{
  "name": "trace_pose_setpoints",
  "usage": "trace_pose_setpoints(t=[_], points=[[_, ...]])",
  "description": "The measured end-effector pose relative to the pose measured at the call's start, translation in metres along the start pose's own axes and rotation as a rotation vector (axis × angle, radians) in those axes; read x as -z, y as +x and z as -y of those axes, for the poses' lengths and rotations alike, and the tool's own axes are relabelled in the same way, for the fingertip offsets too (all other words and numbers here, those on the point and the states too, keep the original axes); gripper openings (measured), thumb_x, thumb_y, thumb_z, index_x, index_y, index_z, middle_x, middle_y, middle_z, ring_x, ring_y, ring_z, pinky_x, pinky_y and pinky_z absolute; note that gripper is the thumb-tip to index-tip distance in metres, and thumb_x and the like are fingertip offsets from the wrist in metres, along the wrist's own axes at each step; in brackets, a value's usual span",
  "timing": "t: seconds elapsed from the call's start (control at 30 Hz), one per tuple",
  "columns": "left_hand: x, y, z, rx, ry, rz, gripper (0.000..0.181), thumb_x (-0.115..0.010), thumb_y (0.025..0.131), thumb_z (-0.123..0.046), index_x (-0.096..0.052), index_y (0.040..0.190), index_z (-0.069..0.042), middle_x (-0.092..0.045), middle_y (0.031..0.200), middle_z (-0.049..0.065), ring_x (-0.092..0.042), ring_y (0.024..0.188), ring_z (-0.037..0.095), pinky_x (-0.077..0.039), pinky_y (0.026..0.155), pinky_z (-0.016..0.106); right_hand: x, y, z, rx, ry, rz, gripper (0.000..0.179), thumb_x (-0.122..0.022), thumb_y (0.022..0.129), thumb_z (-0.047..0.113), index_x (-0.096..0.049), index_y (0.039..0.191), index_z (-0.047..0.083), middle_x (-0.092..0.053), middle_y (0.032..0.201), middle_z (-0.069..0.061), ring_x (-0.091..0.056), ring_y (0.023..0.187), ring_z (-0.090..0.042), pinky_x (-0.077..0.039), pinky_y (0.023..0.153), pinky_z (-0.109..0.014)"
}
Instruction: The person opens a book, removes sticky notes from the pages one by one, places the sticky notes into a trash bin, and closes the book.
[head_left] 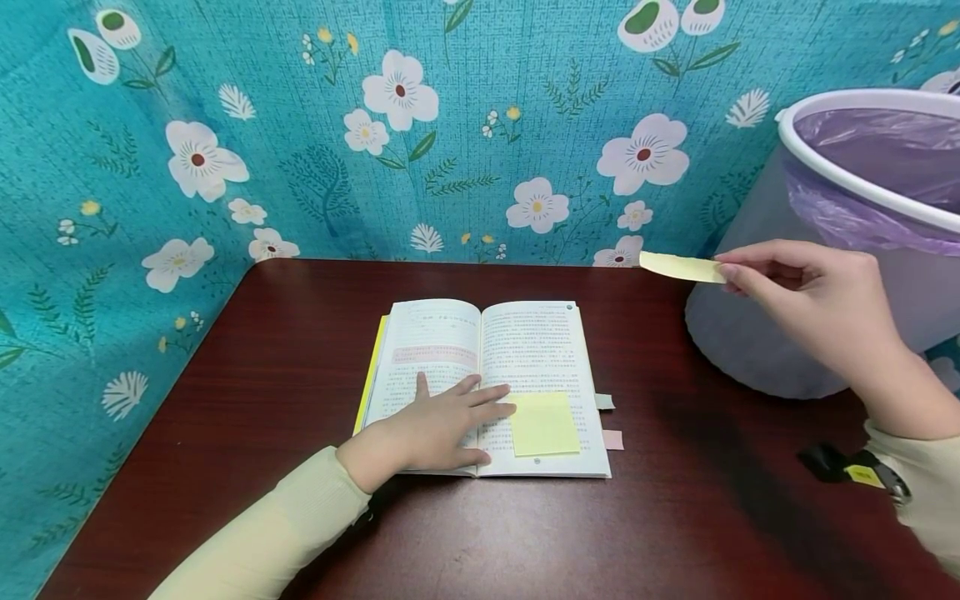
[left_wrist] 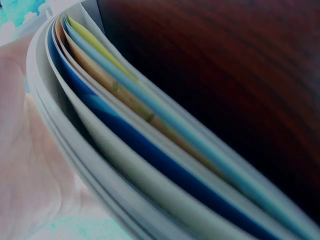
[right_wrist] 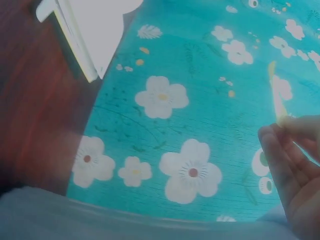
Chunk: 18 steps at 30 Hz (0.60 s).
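Note:
An open book [head_left: 528, 350] lies on the dark wooden table, a yellow sticky note [head_left: 546, 425] on the lower part of its right page. My left hand [head_left: 438, 421] rests spread across both pages, its fingertips at the note's left edge. In the left wrist view the book's page edges [left_wrist: 125, 135] fan beside the palm. Off to the right, my right hand [head_left: 817, 292] is raised and pinches a strip of yellow paper [head_left: 678, 267] between thumb and fingers. The right wrist view shows the strip [right_wrist: 276, 97] edge-on above the fingertips.
A grey trash bin [head_left: 750, 325] with a purple liner [head_left: 847, 208] stands at the right, beside the right hand. Grey [head_left: 604, 402] and pink [head_left: 612, 439] page tabs stick out of the book. A teal floral cloth [head_left: 300, 150] hangs behind the table [head_left: 262, 350].

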<state>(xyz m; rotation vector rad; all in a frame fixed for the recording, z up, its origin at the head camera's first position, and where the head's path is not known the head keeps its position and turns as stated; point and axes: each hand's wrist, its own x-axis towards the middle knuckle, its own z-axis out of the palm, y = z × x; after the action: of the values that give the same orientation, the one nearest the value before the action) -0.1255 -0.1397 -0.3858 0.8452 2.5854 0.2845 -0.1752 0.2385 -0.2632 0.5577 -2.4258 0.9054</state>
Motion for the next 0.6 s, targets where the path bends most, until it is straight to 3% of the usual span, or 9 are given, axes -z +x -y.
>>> trace_pose_setpoints(t=[0.3, 0.43, 0.6], points=[[-0.001, 0.000, 0.000, -0.002, 0.005, -0.002, 0.070, -0.073, 0.096, -0.041, -0.042, 0.158, -0.033, -0.026, 0.167, -0.012, -0.017, 0.156, 0.026, -0.011, 0.104, 0.085, 0.015, 0.001, 0.010, 0.155, -0.116, -0.069, 0.026, -0.078, 0.082, -0.014, -0.081, 0.104, 0.000, -0.054, 0.091, 0.049, -0.054, 0.073, 0.022, -0.037, 0.066, 0.000], [-0.001, -0.001, 0.000, -0.003, 0.000, -0.003, 0.070, -0.073, 0.096, -0.040, -0.042, 0.158, -0.033, -0.026, 0.167, -0.012, -0.017, 0.156, 0.026, -0.011, 0.104, 0.085, 0.022, 0.002, 0.015, 0.099, -0.118, -0.091, 0.023, -0.076, 0.086, -0.011, -0.079, 0.107, -0.002, -0.053, 0.087, 0.048, -0.053, 0.071, 0.021, -0.038, 0.068, 0.000], [-0.001, -0.001, 0.000, 0.000, -0.002, -0.003, 0.070, -0.073, 0.095, -0.040, -0.042, 0.158, -0.033, -0.026, 0.167, -0.012, -0.017, 0.156, 0.026, -0.011, 0.103, 0.085, 0.030, 0.005, 0.016, -0.014, -0.011, -0.096, 0.020, -0.070, 0.093, -0.007, -0.075, 0.112, -0.007, -0.059, 0.084, 0.037, -0.056, 0.071, 0.014, -0.041, 0.068, -0.001]])
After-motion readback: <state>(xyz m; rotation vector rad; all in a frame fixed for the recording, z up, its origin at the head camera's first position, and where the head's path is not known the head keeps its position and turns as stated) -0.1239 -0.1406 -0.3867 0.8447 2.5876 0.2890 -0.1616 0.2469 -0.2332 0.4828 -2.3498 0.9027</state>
